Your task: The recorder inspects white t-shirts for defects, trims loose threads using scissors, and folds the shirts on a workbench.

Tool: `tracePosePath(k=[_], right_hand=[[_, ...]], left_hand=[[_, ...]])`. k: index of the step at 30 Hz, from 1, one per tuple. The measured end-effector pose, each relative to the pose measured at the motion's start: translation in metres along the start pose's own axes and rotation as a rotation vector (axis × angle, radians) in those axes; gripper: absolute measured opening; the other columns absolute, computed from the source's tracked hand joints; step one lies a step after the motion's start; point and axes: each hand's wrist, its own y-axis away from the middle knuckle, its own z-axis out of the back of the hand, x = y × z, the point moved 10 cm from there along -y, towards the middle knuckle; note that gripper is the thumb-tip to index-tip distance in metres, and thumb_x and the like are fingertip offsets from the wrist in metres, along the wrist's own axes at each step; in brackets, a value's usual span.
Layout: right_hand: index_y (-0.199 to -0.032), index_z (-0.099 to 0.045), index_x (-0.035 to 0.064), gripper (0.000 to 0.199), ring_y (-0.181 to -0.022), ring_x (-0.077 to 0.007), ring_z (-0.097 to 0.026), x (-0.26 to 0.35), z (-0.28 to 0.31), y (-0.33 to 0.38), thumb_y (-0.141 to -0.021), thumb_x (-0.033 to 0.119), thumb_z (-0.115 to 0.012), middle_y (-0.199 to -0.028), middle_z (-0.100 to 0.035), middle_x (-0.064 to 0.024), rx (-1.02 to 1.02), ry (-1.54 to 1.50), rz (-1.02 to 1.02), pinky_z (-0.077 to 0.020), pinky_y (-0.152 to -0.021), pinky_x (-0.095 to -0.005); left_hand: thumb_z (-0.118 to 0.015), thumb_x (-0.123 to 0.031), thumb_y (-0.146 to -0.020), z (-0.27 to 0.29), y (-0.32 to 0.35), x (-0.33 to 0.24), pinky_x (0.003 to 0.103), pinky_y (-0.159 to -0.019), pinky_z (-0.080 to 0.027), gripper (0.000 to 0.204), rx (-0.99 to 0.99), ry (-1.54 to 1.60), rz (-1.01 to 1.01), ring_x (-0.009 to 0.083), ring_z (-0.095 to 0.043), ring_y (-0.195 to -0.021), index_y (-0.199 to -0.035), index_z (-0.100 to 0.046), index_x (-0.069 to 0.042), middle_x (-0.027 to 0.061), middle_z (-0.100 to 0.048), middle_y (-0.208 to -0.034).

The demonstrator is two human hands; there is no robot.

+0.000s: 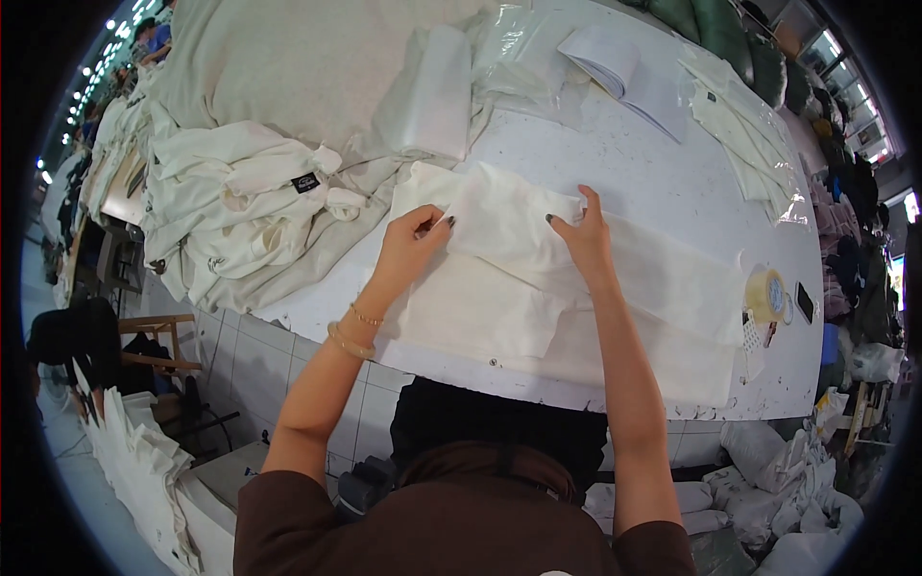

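A white garment [490, 307] lies spread and partly folded on the white table [538, 144], its layers reaching out to the right. My left hand [411, 238] is closed in a pinch on its upper left part, thumb and fingers gathering the cloth. Over the upper right of the same folded part, my right hand [588, 240] is open, thumb and forefinger wide apart. Whether its fingertips touch the cloth, I cannot tell.
Left of the garment is a heap of white clothes [240, 197] on beige cloth. Clear plastic bags [523, 58] and an open paper booklet [624, 77] lie at the far side. A bagged garment [744, 134], a tape roll [765, 295] and a phone [804, 301] are at right.
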Motion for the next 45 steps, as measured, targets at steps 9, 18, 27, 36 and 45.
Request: tracePosePath(k=[9, 18, 27, 36, 45], right_hand=[[-0.103, -0.053, 0.0040, 0.024, -0.060, -0.0158, -0.042, -0.014, 0.008, -0.001, -0.080, 0.009, -0.057, -0.065, -0.044, -0.0049, -0.020, -0.037, -0.125, -0.0391, -0.060, -0.0306], [-0.100, -0.055, 0.0052, 0.020, -0.063, -0.0107, -0.038, -0.011, 0.005, 0.012, -0.081, 0.006, -0.057, -0.070, -0.041, 0.0001, -0.048, -0.118, -0.065, -0.0362, -0.061, -0.0249], [-0.102, -0.052, 0.0036, 0.021, -0.062, -0.0110, -0.037, -0.013, 0.007, 0.010, -0.081, 0.004, -0.057, -0.069, -0.039, -0.0005, -0.065, -0.145, -0.044, -0.0363, -0.059, -0.0254], [-0.103, -0.053, 0.0027, 0.026, -0.064, -0.0115, -0.043, -0.027, 0.008, -0.004, -0.079, 0.008, -0.061, -0.071, -0.047, -0.0017, -0.048, -0.238, -0.136, -0.0398, -0.060, -0.0271], [-0.102, -0.055, 0.0028, 0.026, -0.064, -0.0130, -0.045, -0.010, 0.004, -0.006, -0.077, 0.003, -0.062, -0.073, -0.048, -0.0025, 0.124, -0.155, -0.123, -0.0396, -0.059, -0.0272]], left_hand=[[-0.061, -0.014, -0.079, 0.039, -0.017, -0.005, 0.036, -0.065, -0.046, 0.018, -0.441, -0.341, -0.063, 0.0274, -0.058, -0.069, -0.084, -0.051, 0.000, 0.0136, -0.059, -0.074], [-0.055, -0.001, -0.082, 0.061, -0.085, 0.078, 0.026, -0.060, -0.051, 0.020, -0.436, 0.472, 0.269, 0.0176, -0.063, -0.068, -0.102, -0.051, 0.000, 0.0085, -0.064, -0.080], [-0.055, 0.000, -0.079, 0.039, -0.084, 0.000, 0.036, -0.060, -0.049, 0.015, -0.202, -0.673, -0.331, 0.0241, -0.061, -0.070, -0.083, -0.067, -0.009, 0.0062, -0.055, -0.090], [-0.059, -0.011, -0.081, 0.019, -0.046, -0.012, 0.042, -0.065, -0.048, 0.016, -0.388, -0.527, -0.215, 0.0316, -0.060, -0.076, -0.096, -0.063, -0.016, 0.0121, -0.057, -0.087], [-0.063, -0.010, -0.078, -0.008, 0.000, -0.026, 0.041, -0.065, -0.047, 0.029, -0.252, -0.543, 0.040, 0.0301, -0.060, -0.080, -0.106, -0.060, -0.015, 0.0108, -0.060, -0.093]])
